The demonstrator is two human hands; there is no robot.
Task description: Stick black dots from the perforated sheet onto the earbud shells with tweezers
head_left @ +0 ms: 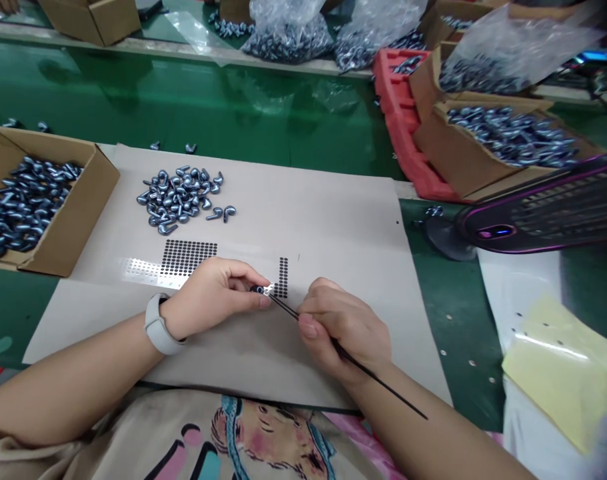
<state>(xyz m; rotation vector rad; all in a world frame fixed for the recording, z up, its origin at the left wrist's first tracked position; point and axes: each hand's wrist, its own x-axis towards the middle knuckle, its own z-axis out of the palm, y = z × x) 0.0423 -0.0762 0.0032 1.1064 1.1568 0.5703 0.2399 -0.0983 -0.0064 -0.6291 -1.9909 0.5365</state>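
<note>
I see the left hand (pixel 210 300) pinched closed on a small dark part (pixel 257 289), just over the pale mat (pixel 308 213). The right hand (pixel 340 327), curled round a thin black stick (pixel 286 308), sits at 3 o'clock from it; the stick runs 10-to-4 o'clock, its tip at the part.

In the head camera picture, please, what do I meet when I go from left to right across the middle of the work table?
Cardboard box of hook-shaped metal parts → loose pile of the same parts → left hand → right hand → black desk fan
</note>
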